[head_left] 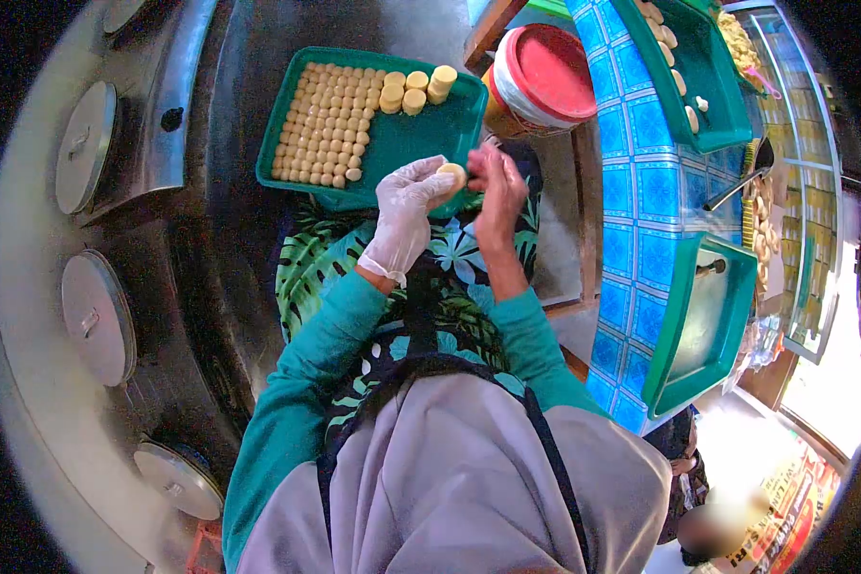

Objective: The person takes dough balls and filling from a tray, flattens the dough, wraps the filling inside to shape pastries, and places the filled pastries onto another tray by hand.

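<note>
My left hand (407, 206), in a white glove, holds a round pale dough piece (452, 176) between thumb and fingers. Bare and slightly blurred, my right hand (499, 196) is just to the right of that piece with its fingers bent; whether anything is between them I cannot make out. Both hands are over the near edge of a green tray (411, 143). Rows of small round dough balls (325, 124) fill the tray's left part. Short stacks of pale discs (414, 91) stand at its far right.
A bucket with a red lid (553, 72) stands right of the tray. Farther right, a table with a blue checked cloth (631, 258) bears another green tray (674, 368) and a metal-headed tool (737, 182). Round metal lids (96, 320) line the left side. A person (679, 469) is at lower right.
</note>
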`<state>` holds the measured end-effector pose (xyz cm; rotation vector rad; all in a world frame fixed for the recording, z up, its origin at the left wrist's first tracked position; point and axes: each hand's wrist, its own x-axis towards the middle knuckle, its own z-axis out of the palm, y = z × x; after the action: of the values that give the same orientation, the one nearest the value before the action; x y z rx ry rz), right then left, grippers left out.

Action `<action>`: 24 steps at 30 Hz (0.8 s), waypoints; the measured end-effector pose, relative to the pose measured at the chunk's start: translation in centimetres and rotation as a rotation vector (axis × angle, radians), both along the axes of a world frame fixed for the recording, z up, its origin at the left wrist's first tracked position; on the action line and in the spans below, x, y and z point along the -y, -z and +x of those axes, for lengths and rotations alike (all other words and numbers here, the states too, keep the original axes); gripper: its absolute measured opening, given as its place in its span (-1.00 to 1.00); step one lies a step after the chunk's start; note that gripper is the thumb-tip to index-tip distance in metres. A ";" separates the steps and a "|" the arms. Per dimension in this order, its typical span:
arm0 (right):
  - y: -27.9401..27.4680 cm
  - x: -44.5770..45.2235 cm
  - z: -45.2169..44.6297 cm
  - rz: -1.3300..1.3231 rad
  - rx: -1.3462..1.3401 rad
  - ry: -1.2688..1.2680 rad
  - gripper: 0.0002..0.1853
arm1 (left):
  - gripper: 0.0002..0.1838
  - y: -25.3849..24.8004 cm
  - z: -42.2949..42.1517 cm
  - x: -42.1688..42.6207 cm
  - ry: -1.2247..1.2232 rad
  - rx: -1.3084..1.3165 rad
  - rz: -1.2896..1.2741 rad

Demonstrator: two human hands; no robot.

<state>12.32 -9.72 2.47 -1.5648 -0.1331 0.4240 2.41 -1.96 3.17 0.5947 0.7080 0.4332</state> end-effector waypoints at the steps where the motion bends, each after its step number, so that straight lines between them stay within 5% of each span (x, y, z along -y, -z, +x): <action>1: -0.4 0.8 -0.6 -0.042 -0.086 -0.049 -0.57 | -0.61 -0.3 0.0 0.0 -0.029 -0.022 0.022; 6: -1.1 1.9 -2.3 0.033 -0.175 -0.150 -0.76 | -0.58 -0.6 0.2 0.7 -0.051 -0.004 0.248; 24: -0.4 0.9 -0.4 0.171 -0.252 -0.179 -0.74 | -0.78 -0.7 0.1 -0.9 0.015 -0.102 0.294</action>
<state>11.95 -10.62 2.90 -1.3241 -0.1121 0.7274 2.51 -1.06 3.91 0.9031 0.7417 0.4995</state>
